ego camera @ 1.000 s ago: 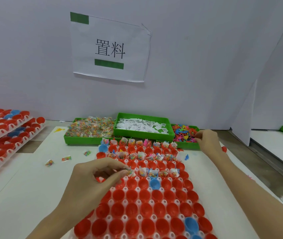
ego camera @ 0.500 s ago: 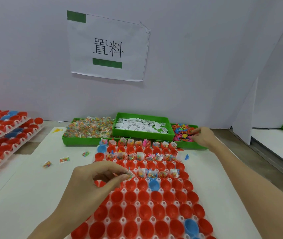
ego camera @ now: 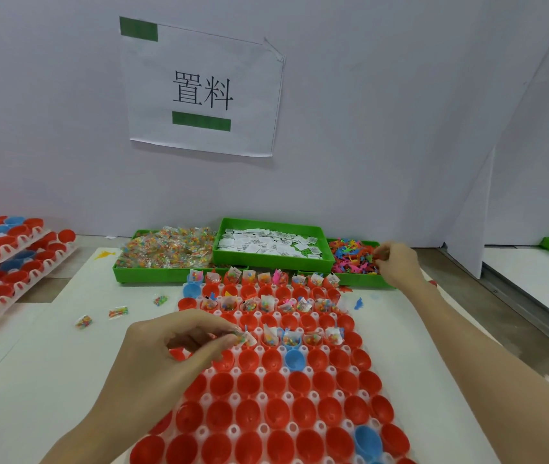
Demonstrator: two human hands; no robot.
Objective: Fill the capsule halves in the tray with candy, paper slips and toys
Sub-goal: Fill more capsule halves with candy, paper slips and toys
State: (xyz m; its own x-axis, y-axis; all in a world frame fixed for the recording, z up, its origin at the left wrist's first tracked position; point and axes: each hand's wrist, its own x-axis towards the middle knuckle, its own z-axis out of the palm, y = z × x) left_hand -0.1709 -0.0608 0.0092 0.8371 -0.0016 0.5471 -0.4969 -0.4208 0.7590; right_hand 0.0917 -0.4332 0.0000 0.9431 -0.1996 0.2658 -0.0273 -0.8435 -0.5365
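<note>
Right hand (ego camera: 396,264) reached deeper into toy bin (ego camera: 353,259), upper right, pinching toy. Left hand (ego camera: 179,349) pinches candy packet (ego camera: 244,338) mid-frame; might miss capsule half (ego camera: 224,358), fall.

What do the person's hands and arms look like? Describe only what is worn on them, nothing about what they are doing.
Nothing is worn. The left hand and right hand are bare, with no gloves, and no rings or watch show. Both forearms are uncovered right to the frame's edge, with no sleeve, cuff or wristband in view. Fingernails look short and unpainted.
</note>
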